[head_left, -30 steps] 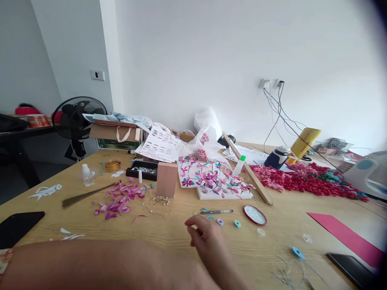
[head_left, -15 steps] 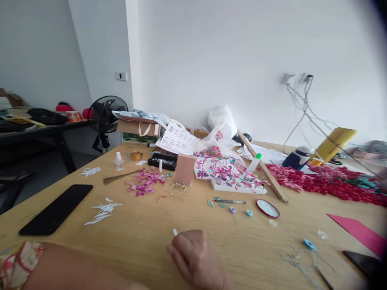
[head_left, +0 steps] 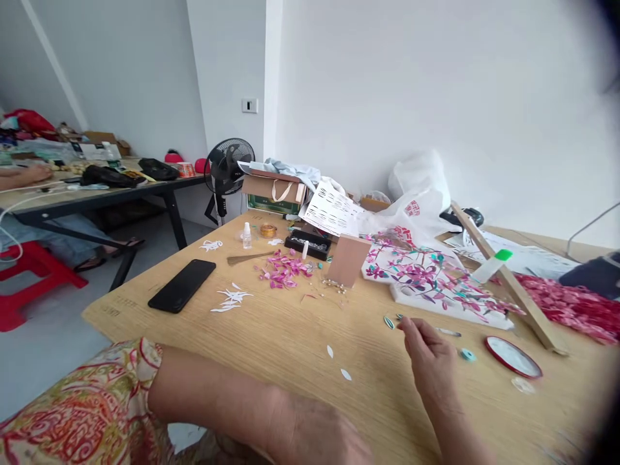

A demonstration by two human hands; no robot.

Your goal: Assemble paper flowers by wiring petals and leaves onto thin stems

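Note:
My right hand [head_left: 431,355] is over the right middle of the table, thumb and fingertips pressed together. Whatever sits in that pinch is too small or hidden to make out. Just left of the fingertips lies a small teal-edged leaf shape [head_left: 389,322], and a pen [head_left: 448,332] shows behind the knuckles. My left hand [head_left: 329,433] is low at the front edge of view, blurred, its fingers hidden. Two white petal-shaped pieces [head_left: 345,374] lie on the wood between the hands.
Pink petals [head_left: 285,268], white strips [head_left: 232,298] and a black phone [head_left: 183,285] lie to the left. Pink wired flowers [head_left: 436,274] rest on white foam beside a wooden bar [head_left: 508,284]. A red-rimmed round dish [head_left: 513,356] and teal spool [head_left: 467,354] sit at right.
The view has swung left. My right hand has moved right and away from me, toward the teal leaf shapes. Two white petal pieces now show where one was visible beside the hand.

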